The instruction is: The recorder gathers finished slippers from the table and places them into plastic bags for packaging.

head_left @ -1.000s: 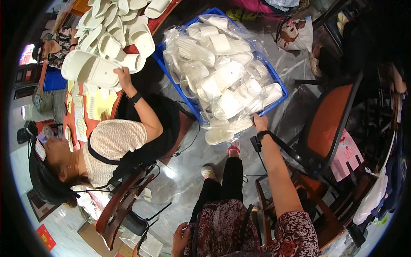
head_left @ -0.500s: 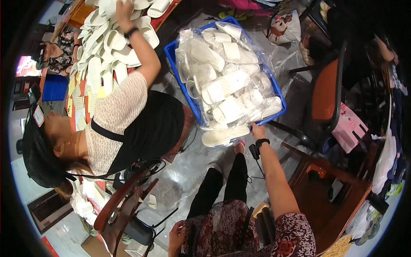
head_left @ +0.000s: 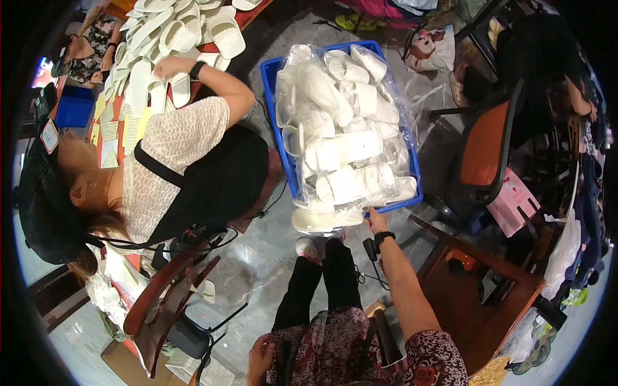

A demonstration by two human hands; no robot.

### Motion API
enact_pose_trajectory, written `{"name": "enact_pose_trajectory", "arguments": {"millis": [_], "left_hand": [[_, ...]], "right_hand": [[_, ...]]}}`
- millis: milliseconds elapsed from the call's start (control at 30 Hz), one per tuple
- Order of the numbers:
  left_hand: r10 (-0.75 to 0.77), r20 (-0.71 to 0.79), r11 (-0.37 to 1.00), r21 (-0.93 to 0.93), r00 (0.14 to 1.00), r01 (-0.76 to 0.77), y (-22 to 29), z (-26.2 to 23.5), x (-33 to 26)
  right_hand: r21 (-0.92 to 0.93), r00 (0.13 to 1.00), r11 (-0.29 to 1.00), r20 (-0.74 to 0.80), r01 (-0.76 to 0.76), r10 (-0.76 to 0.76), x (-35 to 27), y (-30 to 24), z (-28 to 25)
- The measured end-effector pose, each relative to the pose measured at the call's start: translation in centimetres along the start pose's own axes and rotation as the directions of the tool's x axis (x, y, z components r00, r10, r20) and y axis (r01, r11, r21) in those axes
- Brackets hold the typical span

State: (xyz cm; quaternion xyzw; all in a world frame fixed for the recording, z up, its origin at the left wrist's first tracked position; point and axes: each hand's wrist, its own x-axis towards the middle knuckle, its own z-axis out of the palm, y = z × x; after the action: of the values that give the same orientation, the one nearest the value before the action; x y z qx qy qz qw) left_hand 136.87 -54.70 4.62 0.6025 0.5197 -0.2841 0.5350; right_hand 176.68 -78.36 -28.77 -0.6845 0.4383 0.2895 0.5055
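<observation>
My right hand [head_left: 377, 222] is closed on the near rim of a blue plastic crate [head_left: 400, 204], with the arm stretched forward. White slippers [head_left: 344, 149] in clear plastic bags are heaped above the crate's sides. One bagged slipper [head_left: 318, 219] overhangs the near edge, left of that hand. My left hand [head_left: 261, 358] hangs beside my hip, loosely open, its fingers partly turned toward my clothes; I see nothing in it.
At left, a co-worker [head_left: 174, 135] reaches over a table piled with unbagged white slippers [head_left: 177, 29]. Wooden chairs stand on both sides [head_left: 161, 289], [head_left: 476, 302]. An orange-backed chair [head_left: 487, 145] and pink bag [head_left: 513, 202] are at right. A loose slipper [head_left: 208, 291] lies on the floor.
The crate has turned slightly and sits a little lower in view, my right hand still on its rim. My feet have shifted. The co-worker's hand has come back from the pile's far side.
</observation>
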Motion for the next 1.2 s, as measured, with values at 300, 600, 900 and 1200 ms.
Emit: {"name": "enact_pose_trajectory", "arguments": {"millis": [300, 600, 900, 1200], "left_hand": [[0.093, -0.01, 0.99, 0.108, 0.996, -0.092, 0.2, -0.1, 0.9], [0.092, 0.053, 0.987, 0.126, 0.994, -0.098, -3.6, -1.9, 1.3], [0.117, -0.064, 0.983, 0.151, 0.991, -0.106, -9.3, -4.8, -0.5], [0.228, -0.023, 0.965, 0.137, 0.973, -0.223, -17.0, -1.2, -4.6]], "right_hand": [[0.039, 1.0, 0.999, -0.007, -0.003, 0.003, 0.0, 1.5, -0.6], [0.07, 0.998, 0.997, -0.034, 0.046, -0.043, -2.4, 6.3, -0.6], [0.087, 0.988, 0.996, -0.156, -0.002, 0.016, -2.8, 8.6, -0.2], [0.217, 1.0, 0.976, -0.001, -0.01, 0.011, -5.7, 15.1, -1.5]]}}
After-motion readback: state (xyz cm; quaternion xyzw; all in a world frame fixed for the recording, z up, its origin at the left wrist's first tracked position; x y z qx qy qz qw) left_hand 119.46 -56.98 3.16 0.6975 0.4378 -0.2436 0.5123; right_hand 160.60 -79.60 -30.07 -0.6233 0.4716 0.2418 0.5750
